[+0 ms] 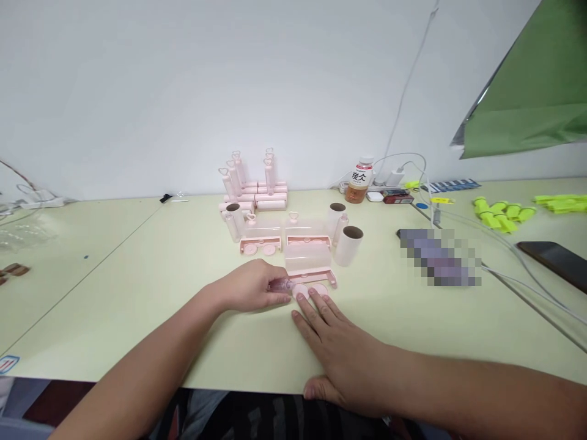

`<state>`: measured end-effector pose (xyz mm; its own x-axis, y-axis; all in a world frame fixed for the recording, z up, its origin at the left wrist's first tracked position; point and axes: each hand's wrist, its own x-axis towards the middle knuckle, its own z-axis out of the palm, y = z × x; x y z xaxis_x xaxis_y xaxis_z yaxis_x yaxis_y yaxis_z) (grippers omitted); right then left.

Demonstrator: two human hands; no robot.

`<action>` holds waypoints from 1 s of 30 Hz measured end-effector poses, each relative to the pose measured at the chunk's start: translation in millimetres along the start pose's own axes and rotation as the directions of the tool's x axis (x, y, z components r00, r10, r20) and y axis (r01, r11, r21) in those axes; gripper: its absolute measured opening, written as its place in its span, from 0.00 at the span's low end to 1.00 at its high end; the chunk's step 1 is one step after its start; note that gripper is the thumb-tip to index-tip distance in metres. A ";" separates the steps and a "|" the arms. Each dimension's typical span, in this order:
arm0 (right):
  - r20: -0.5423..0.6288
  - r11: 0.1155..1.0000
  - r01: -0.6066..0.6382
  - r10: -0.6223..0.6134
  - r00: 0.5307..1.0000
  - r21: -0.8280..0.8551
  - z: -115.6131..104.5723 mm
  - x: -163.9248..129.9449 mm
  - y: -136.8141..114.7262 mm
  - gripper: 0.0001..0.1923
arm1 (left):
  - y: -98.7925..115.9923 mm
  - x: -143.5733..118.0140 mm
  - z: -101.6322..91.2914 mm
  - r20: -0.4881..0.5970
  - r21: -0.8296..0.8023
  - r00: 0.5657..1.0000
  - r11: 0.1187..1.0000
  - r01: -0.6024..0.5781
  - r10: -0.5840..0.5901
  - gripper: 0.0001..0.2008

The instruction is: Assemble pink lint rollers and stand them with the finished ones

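My left hand [254, 285] is closed around a small translucent pinkish tube [281, 285], most of it hidden by the fingers. Its end points right, close to a round pink disc [300, 291]. My right hand [337, 342] lies with fingers stretched out, fingertips on that disc and on a second pink disc [319, 289] beside it. Just behind them is a pink plastic holder strip [316, 277]. A translucent pale cover [307, 256] sits beyond that. Another pink holder [260, 247] with round discs in it stands further left.
Cardboard-cored white rolls [349, 245] stand right of the parts. Several pink pieces with heart-shaped loops [232, 180] are grouped near the wall. A drink bottle [359, 180], a pixelated item [433, 256], cables, yellow-green parts [503, 214] and a dark phone [554, 263] lie to the right.
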<state>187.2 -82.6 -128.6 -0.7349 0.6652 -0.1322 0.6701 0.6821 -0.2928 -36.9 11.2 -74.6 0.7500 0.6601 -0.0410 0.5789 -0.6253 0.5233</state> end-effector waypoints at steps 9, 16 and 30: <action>-0.040 1.000 -0.018 0.018 0.999 -0.007 6.9 -2.7 -4.5 0.47 | 1.2 6.4 11.4 0.076 0.015 0.997 1.000 -0.005 0.004 0.07; 0.023 0.995 -0.032 0.030 0.999 0.094 -4.1 0.9 -1.6 0.51 | -2.3 9.4 15.9 0.041 -0.020 0.999 1.000 -0.021 0.021 0.09; -0.392 0.987 0.089 -0.030 0.920 0.131 -18.4 12.5 1.3 0.31 | 3.1 -2.9 4.1 -0.251 -0.169 0.968 0.985 -0.039 -0.004 0.11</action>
<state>180.8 -67.9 -113.1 -0.6552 0.7100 0.2583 0.5829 0.6925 -0.4250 -36.0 5.6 -76.4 0.6430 0.7463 0.1718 0.4867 -0.5715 0.6607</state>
